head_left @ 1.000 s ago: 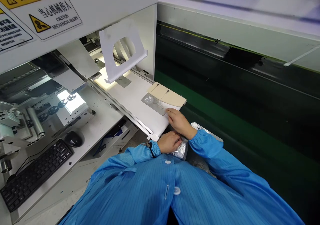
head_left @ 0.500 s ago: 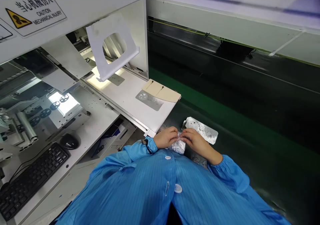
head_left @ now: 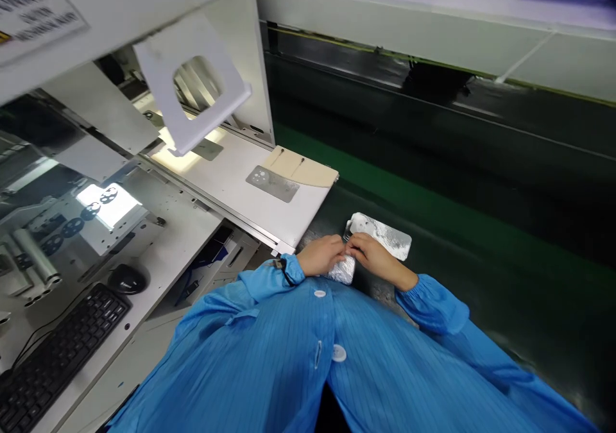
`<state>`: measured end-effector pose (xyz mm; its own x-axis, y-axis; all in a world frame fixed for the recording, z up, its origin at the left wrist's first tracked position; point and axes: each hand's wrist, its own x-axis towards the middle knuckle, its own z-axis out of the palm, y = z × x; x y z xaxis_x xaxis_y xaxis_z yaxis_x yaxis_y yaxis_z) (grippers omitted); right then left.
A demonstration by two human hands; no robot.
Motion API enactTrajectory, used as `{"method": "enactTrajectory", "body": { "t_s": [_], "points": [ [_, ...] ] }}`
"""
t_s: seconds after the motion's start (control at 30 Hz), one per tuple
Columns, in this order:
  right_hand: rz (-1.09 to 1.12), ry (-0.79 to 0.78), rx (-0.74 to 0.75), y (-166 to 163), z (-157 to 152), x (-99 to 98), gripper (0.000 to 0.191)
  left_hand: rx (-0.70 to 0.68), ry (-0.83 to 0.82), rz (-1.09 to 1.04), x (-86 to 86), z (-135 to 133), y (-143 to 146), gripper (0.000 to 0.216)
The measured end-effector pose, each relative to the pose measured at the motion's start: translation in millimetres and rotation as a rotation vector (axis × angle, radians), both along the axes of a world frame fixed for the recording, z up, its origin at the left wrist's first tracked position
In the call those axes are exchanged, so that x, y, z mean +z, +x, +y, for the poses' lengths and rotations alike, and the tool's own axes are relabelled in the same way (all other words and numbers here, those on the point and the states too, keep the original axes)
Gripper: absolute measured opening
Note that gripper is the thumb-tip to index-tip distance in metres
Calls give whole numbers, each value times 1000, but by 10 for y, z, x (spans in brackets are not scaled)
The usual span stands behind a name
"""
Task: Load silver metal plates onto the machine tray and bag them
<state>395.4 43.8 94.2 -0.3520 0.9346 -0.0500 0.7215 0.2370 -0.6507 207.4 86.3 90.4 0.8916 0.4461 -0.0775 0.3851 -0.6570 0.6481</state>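
Note:
My left hand and my right hand meet close in front of my body, fingertips bent together. Both are closed at the top edge of a shiny, crinkled silver packet; what exactly the fingers pinch is hidden. Just beyond my right hand lies a small stack of glossy phone-back-shaped plates, with round camera holes at one end. Another such plate, grey, rests flat on the white conveyor belt to the left.
A cream panel covers the belt's far corner. Above the belt hangs a white bracket with a cut-out. On the machine table at left are a black keyboard and a mouse. Dark green flooring stretches to the right.
The view has shifted, so the machine and belt appear farther left and the plates a little higher. My hands stay together at the silver packet, with fingers slightly moved.

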Motion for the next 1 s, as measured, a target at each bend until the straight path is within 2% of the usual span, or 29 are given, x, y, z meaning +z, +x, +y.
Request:
{"method": "enactTrajectory", "body": {
  "t_s": [0.17, 0.23, 0.37, 0.43, 0.5, 0.63, 0.73, 0.87, 1.0],
  "points": [
    [76, -27, -117, -34, -72, -108, 16, -7, -141, -457, -225, 35, -47, 18],
    [103, -37, -155, -43, -87, -133, 16, -48, -191, -523, -255, 59, -66, 20],
    [137, -51, -194, -52, -111, -137, 17, -110, -278, -525, -214, 104, -99, 21],
    [142, -66, -189, -38, -115, -117, 17, -104, -275, -488, -179, 108, -98, 21],
    [143, -89, -159, -13, -113, -80, 15, -75, -205, -383, -137, 87, -81, 17],
    [151, -112, -73, 38, -87, 21, 11, -39, 28, 22, 12, -17, -12, 31],
    [157, -129, -27, 56, -51, 61, 8, -16, 103, 201, 166, -101, 41, 32],
    [136, -104, -42, 27, -15, -12, 9, 25, 145, 249, 268, -139, 89, 35],
    [107, -44, -158, -58, -39, -122, 13, -6, 76, 142, 138, -69, 73, 27]
  ]
}}
